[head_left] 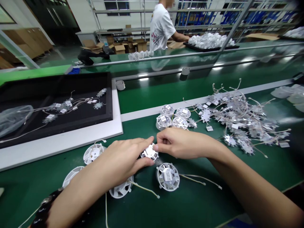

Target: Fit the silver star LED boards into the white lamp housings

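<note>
- The left hand (120, 160) is gripping the centre housing (149, 152), a round white housing with a star-shaped board, near the worktop's (197, 202) front edge. Its fingers (142, 143) are spread narrowly across the piece, reaching its upper and lower rims.
- The right hand (182, 144) is reaching in from the right. Its fingers (163, 138) are bunched narrowly, with the tips touching the housing's right rim.
- A dark beaded bracelet (45, 204) is sitting on the left wrist.
- A tagged housing (167, 176) is lying just below the hands, its wires (199, 180) trailing rightward.
- Three more housings (93, 153) are lying beside the left hand and forearm.
- Four housings (171, 117) are sitting together near the worktop's far edge, beside a tangled heap of wired boards (242, 122) toward the right edge.
- A black tray (57, 107) is lying off the worktop's left corner, carrying wired boards (68, 106) and a clear plastic bag (14, 118).
- A co-worker (161, 28) in a white T-shirt is standing beyond the far belt, one hand reaching toward a tray of white parts (209, 41).
</note>
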Tool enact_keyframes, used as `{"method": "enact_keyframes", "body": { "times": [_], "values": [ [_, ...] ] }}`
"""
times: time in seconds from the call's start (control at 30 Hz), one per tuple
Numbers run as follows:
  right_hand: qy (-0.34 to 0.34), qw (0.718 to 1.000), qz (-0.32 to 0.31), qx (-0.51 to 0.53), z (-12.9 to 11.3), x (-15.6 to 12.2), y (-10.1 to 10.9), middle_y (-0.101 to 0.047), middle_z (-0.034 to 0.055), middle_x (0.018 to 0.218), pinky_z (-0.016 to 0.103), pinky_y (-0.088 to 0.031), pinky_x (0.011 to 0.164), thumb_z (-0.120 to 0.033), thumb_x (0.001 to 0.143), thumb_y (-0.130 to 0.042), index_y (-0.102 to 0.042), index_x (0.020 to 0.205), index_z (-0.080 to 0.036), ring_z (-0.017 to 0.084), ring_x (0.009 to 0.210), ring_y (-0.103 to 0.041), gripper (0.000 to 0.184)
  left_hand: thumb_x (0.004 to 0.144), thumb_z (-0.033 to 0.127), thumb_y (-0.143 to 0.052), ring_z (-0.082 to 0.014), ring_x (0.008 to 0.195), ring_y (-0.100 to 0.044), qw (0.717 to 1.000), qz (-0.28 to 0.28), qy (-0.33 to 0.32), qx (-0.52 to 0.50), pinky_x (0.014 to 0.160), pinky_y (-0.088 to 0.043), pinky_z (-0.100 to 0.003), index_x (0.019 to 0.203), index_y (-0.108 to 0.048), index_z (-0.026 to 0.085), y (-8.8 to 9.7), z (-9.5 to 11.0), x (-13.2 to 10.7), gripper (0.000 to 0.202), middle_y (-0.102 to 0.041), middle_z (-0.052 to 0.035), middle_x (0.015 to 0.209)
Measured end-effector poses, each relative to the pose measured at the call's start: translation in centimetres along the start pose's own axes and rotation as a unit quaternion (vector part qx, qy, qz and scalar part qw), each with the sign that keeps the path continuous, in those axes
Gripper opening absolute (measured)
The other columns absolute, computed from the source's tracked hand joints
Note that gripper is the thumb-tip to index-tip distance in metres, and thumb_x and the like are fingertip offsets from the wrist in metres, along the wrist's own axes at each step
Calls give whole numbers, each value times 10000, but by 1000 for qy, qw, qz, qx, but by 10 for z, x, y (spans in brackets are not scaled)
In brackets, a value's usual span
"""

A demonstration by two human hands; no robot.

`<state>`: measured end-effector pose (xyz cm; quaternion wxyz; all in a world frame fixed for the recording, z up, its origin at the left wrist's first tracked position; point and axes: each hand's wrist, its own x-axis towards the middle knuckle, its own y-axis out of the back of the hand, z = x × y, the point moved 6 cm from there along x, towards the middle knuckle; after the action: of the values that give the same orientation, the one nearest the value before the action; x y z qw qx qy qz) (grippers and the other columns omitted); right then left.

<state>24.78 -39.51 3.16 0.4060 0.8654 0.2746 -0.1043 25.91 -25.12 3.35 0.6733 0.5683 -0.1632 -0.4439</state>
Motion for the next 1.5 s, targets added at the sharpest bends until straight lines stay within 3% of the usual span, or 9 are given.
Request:
{"method": "enact_keyframes", "body": {
  "times": [0.13,0.27,0.37,0.5,0.73,0.87,1.07,1.33,1.5],
  "values": [
    [-4,1000,7,6,0,3,-1,-518,-26,607,256,-297,535,-399,918,-590,-540,723,-175,103,555,-422,301,997,499,-519,-318,1160,-656,999,-12,4,-30,891,-544,-418,1368,-563,241,0,0,0,454,-650,-78,1346],
    [13,999,24,28,2,4,2,-584,-16,670,245,-330,555,-380,907,-629,-607,814,-162,110,595,-476,238,958,547,-569,-330,1182,-636,1000,5,-6,-30,880,-545,-423,1404,-512,231,-2,2,-2,549,-619,-95,1378],
    [48,998,21,22,1,3,5,-676,12,777,247,-378,625,-305,909,-638,-693,941,-160,135,684,-559,158,969,526,-560,-310,1133,-662,999,3,-14,-34,853,-550,-406,1341,-554,262,-2,3,-2,456,-647,-64,1335],
    [88,996,-2,-2,-3,2,4,-714,24,814,253,-387,654,-207,919,-586,-739,880,-154,139,707,-570,167,967,490,-572,-329,1196,-640,1000,-9,-3,-29,879,-550,-398,1297,-596,274,1,-1,-1,396,-619,-68,1394],
    [99,993,16,-65,-7,4,-7,-698,26,720,259,-344,606,-159,873,-534,-723,789,-169,131,623,-544,207,980,463,-547,-329,1344,-531,999,-43,13,-5,1059,-476,-457,1505,-427,275,1,-7,-5,571,-495,-64,1529],
    [112,988,34,-102,-7,3,-8,-731,55,794,276,-333,627,-153,865,-522,-743,830,-179,161,689,-585,226,960,478,-589,-309,1269,-582,1000,-18,2,0,999,-495,-463,1467,-444,310,6,-6,-4,554,-546,-36,1477],
    [98,986,30,-130,-10,-2,-1,-702,42,769,272,-316,612,-180,891,-523,-711,925,-192,165,680,-550,192,973,431,-587,-295,1128,-644,1000,-13,-14,10,906,-510,-456,1279,-576,338,11,-4,-4,320,-658,5,1287],
    [112,977,43,-174,-20,-6,-5,-650,15,716,267,-258,568,-124,861,-510,-612,798,-184,126,590,-426,134,997,381,-530,-326,1159,-649,999,-16,-23,28,893,-547,-498,1315,-571,363,11,-7,-6,321,-648,13,1349],
    [91,968,69,-221,-26,-9,-7,-633,28,673,291,-206,535,-133,884,-520,-655,771,-172,127,543,-400,180,972,433,-571,-339,1174,-648,995,41,-57,74,906,-561,-527,1354,-563,355,10,-10,-9,391,-585,-12,1437]
  ]
}}
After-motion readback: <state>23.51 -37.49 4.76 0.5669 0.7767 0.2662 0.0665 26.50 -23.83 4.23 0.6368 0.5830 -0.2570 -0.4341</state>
